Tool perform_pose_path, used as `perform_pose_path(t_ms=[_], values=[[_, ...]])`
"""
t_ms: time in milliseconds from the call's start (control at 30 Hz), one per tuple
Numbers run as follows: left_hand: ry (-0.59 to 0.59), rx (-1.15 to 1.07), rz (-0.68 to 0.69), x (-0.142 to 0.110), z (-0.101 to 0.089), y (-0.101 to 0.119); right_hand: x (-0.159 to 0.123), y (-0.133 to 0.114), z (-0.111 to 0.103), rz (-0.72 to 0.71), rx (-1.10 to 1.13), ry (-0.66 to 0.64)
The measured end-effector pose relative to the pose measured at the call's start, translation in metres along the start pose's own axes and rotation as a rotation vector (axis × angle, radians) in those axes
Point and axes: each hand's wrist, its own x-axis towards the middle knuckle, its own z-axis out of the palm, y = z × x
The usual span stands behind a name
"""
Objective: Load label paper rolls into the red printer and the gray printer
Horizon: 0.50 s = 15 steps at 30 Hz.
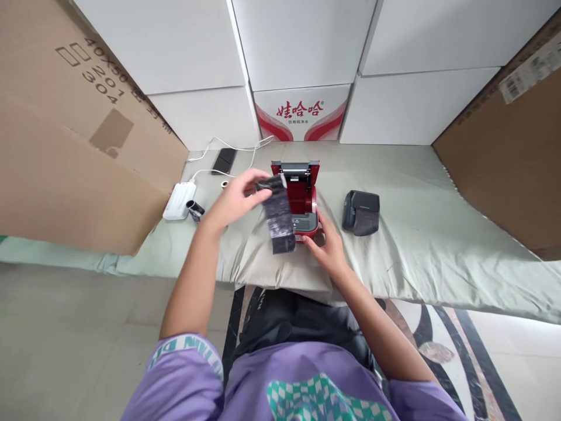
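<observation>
A red and dark grey printer [308, 223] stands on the cloth with its lid raised and its red inside showing. In front of its left part hangs a dark, shiny strip of paper or film [280, 219], slightly blurred. The strip's upper end is pinched between the thumb and fingers of my left hand [241, 196]. My right hand [326, 242] grips the printer's lower right front corner, thumb at the front and fingers along the side. A pale roll end shows inside the printer at the right. The strip hides the printer's left front.
A black device [362, 211] sits to the right. On the left are a white power bank [179, 200] with a cable, a dark phone [224, 160], and a small dark roll [195, 209]. White boxes [302, 111] line the back; cardboard boxes [504, 158] flank both sides.
</observation>
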Motion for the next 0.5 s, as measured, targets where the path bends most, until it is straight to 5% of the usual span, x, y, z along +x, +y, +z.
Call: perform_pose_path(t_ms=[133,200,333,500], values=[[0.454,-0.311,-0.077,-0.026,-0.061,-0.026,-0.001,0.000,0.000,0.023,0.018,0.005],[0.525,-0.310,-0.186,-0.033,-0.087,-0.043,-0.001,0.000,0.000,0.028,0.026,0.009],[0.423,-0.045,-0.440,-0.031,-0.119,-0.078,-0.001,0.000,-0.001,0.043,0.033,-0.017],[0.240,0.387,-0.596,-0.003,-0.125,-0.127,-0.001,0.000,-0.002,0.046,0.036,-0.013]])
